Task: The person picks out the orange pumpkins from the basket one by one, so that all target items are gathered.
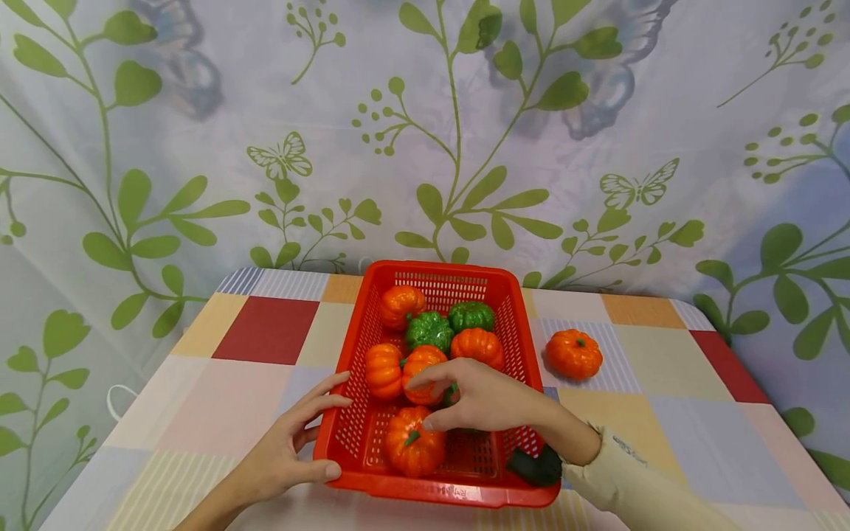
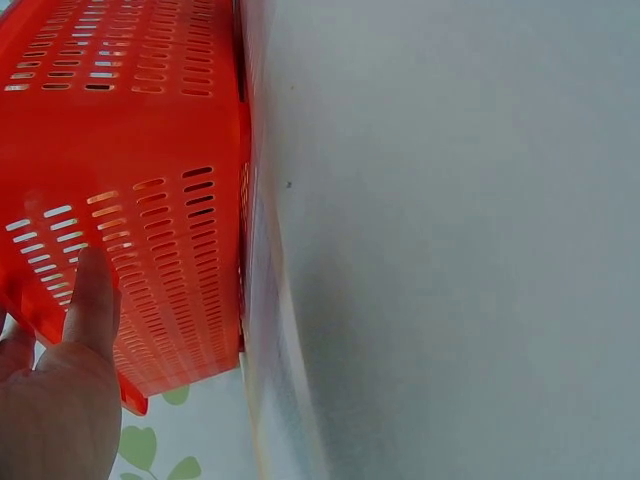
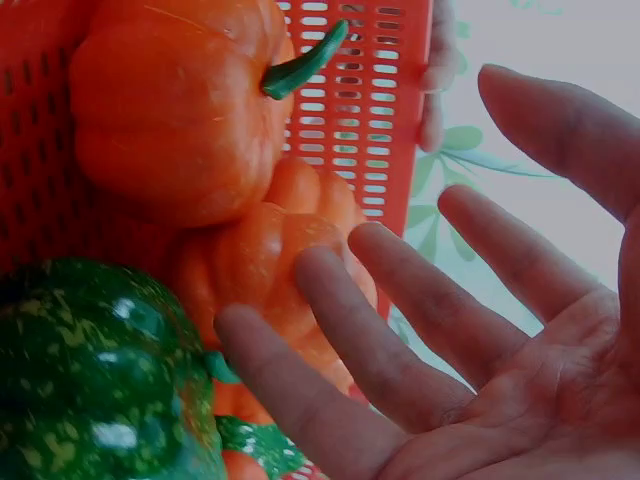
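My right hand (image 1: 474, 398) hovers over a red plastic basket (image 1: 432, 487) with its fingers spread. In the right wrist view its palm faces a large orange pumpkin (image 3: 180, 120) with a green stem and a speckled green pumpkin (image 3: 105, 370); nothing is gripped. Nearest it in the head view are an orange pumpkin (image 1: 423, 369) and the front orange pumpkin (image 1: 413, 446). Part of a green one is hidden below the hand. My left hand (image 1: 285, 442) touches the basket's near left corner, its fingers fairly straight along the slotted side.
Farther back in the basket lie green pumpkins (image 1: 429, 332) and several orange ones. Another orange pumpkin (image 1: 574, 355) sits outside, on the checked tablecloth (image 1: 265, 330) to the right. A dark object (image 1: 534, 466) shows beneath the right wrist. A leaf-patterned curtain (image 1: 332, 147) hangs behind the table.
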Demonstrator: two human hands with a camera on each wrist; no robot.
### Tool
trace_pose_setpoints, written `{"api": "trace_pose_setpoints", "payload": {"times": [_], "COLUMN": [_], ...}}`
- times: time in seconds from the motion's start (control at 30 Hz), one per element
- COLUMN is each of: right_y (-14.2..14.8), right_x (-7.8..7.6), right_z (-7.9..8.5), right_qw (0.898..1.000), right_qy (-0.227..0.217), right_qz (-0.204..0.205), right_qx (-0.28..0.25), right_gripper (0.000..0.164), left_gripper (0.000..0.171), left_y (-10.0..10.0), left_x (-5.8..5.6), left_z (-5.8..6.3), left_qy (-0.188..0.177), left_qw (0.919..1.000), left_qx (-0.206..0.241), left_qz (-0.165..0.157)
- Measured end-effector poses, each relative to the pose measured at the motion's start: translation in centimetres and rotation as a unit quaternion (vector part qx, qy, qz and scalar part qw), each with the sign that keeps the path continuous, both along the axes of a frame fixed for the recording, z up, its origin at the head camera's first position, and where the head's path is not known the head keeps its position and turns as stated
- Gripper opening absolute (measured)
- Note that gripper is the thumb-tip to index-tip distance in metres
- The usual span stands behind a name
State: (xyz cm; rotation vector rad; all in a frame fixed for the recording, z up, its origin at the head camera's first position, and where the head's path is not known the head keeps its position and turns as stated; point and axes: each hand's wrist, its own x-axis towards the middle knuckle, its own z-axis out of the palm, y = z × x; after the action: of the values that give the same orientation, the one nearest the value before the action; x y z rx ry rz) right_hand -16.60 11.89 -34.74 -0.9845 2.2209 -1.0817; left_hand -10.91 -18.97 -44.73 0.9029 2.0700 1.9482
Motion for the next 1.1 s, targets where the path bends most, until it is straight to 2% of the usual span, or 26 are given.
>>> {"api": "trace_pose_setpoints", "payload": {"times": [0.2, 0.4, 0.5, 0.63, 0.73, 0.93, 1.1], "right_y": [-0.3, -0.6, -0.6, -0.6, -0.5, -0.5, -0.7], "right_x": [-0.2, -0.3, -0.2, -0.3, -0.4, -0.5, -0.4], "right_z": [-0.6, -1.3, -1.5, -1.7, -1.9, -2.2, -2.1], "right_qw": [0.999, 0.997, 0.998, 0.998, 0.997, 0.995, 0.995], "right_qy": [-0.045, -0.07, -0.06, -0.036, -0.038, -0.045, -0.017], "right_qz": [0.006, 0.013, 0.02, 0.054, 0.073, 0.087, 0.097], "right_qx": [-0.009, 0.005, 0.016, 0.015, 0.006, 0.004, 0.027], "right_gripper": [0.047, 0.046, 0.046, 0.046, 0.045, 0.039, 0.034], "left_gripper": [0.062, 0.061, 0.061, 0.061, 0.061, 0.061, 0.06], "left_y": [-0.1, 0.0, 0.0, 0.0, -0.1, 0.0, 0.0], "left_x": [0.0, 0.0, 0.0, 0.0, 0.0, 0.0, 0.0], "left_z": [0.0, 0.0, 0.0, 0.0, 0.1, 0.2, 0.2], "left_qy": [0.0, -0.005, -0.005, -0.005, -0.005, -0.008, -0.008], "left_qw": [1.0, 1.0, 1.0, 1.0, 1.0, 0.9999, 0.9999], "left_qx": [0.002, 0.003, 0.003, 0.002, 0.0, -0.007, -0.006], "left_qz": [-0.001, -0.001, -0.002, 0.0, 0.001, 0.005, 0.003]}}
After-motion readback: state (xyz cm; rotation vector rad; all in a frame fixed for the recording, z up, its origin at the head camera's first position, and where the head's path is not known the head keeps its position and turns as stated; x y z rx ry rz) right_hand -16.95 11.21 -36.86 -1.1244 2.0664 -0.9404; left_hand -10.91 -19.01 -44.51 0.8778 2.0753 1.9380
